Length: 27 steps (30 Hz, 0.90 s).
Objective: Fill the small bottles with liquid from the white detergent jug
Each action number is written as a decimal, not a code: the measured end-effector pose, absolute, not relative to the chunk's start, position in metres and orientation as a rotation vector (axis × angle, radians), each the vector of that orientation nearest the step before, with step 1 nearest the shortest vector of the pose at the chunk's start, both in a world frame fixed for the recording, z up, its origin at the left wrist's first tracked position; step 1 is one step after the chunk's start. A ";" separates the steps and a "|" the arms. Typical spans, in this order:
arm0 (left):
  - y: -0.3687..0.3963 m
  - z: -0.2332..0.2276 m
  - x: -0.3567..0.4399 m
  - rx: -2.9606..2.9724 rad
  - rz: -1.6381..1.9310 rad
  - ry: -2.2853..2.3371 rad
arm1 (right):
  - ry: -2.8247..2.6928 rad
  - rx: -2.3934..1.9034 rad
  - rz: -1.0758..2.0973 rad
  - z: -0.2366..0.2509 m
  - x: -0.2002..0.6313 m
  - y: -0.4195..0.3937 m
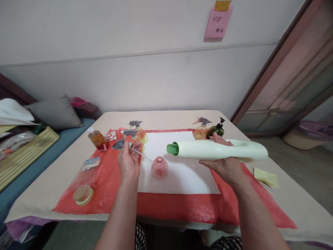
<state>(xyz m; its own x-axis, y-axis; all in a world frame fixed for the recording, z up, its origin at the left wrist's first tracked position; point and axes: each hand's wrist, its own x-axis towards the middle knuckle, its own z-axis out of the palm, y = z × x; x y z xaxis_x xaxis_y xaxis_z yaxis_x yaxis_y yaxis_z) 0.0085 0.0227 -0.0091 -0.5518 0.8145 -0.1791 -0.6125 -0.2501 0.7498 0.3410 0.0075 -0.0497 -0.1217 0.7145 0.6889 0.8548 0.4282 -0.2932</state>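
Note:
My left hand (pixel 129 159) is closed on a grey trigger spray head (pixel 118 143), whose thin clear dip tube (pixel 142 153) slants down to the right. The tube's end is near a round, see-through pink bottle (pixel 159 171), which stands upright with an uncovered neck on a white sheet (pixel 187 177). In my right hand (pixel 225 166) is a long pale green container (pixel 208 150), held roughly level, with a darker green spout at its left end and a loop handle at its right. That spout is above and to the right of the bottle, apart from it.
Spray bottles (pixel 135 137) stand behind my left hand; another orange-tinted spray bottle (pixel 201 132) and a dark pump bottle (pixel 217 130) stand behind the right. An amber bottle (pixel 98 140), a round lidded jar (pixel 83 194) and a yellow paper pad (pixel 265 177) sit around the red cover (pixel 177 208).

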 end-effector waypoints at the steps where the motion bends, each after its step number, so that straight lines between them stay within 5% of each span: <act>1: 0.023 -0.009 0.008 0.311 1.922 1.006 | -1.908 -1.329 -0.269 -0.051 0.339 0.008; 27: 0.021 -0.011 0.004 0.326 1.893 1.014 | -2.082 -1.247 -0.632 -0.047 0.318 0.006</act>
<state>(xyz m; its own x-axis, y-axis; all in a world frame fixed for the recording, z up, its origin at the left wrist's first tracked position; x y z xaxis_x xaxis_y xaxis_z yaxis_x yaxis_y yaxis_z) 0.0040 0.0209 -0.0115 -0.5305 0.8284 -0.1800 -0.6090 -0.2247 0.7607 0.3178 0.0059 -0.0472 -0.3589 0.5963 0.7181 0.8949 0.4384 0.0832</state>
